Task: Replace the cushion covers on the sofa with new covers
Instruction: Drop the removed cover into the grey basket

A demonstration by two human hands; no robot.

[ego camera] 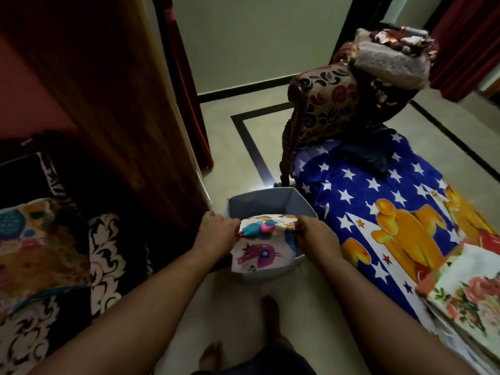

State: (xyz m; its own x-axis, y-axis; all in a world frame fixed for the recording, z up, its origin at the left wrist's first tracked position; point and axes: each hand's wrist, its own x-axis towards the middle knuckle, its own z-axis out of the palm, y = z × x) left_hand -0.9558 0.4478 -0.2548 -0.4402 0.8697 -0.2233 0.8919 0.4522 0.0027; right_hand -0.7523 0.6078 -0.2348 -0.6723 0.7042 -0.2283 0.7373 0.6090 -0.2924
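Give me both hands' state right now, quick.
Left hand: closed, gripping the left edge of the patterned cushion cover above the grey bin.
Right hand: closed, gripping the cover's right edge.

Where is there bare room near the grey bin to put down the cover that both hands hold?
Bare floor lies beyond the grey bin, between the brown curtain and the patterned chair. Another bare strip lies in front of the bin, by the feet. The star blanket on the right is partly free. The left hand and right hand hold the cover over the bin.
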